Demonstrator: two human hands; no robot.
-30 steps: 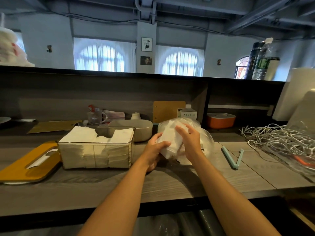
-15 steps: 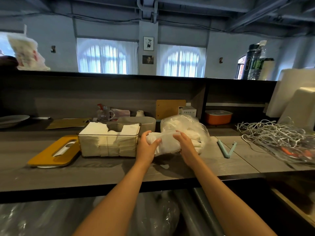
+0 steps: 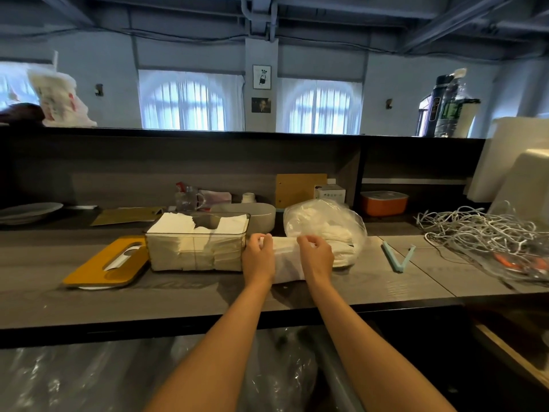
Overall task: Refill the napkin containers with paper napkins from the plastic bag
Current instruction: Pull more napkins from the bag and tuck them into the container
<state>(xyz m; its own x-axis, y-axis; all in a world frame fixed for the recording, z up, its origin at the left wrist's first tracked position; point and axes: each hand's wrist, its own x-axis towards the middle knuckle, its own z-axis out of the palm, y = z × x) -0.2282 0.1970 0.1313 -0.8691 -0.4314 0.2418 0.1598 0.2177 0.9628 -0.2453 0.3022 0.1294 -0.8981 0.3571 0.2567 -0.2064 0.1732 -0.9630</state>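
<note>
A clear napkin container [image 3: 196, 251] stands on the grey counter [image 3: 178, 301], packed with white napkins, a gap at its top middle. Right of it lies a clear plastic bag [image 3: 326, 224] with more napkins inside. Between the two, a white stack of napkins [image 3: 286, 257] sticks out of the bag's mouth onto the counter. My left hand [image 3: 259, 258] grips the stack's left end, close to the container's right wall. My right hand [image 3: 315, 257] holds the stack nearer the bag, fingers curled over its top.
The container's yellow lid [image 3: 107, 266] lies flat to its left. A grey oval box [image 3: 252, 214] sits behind it. A pale blue clip [image 3: 396, 258] lies right of the bag, a tangle of white cables [image 3: 481, 230] beyond. An orange box [image 3: 383, 202] is on the back shelf.
The napkin stack has come down from in front of the bag to lie on the counter. Both hands lowered with it and shifted left toward the container.
</note>
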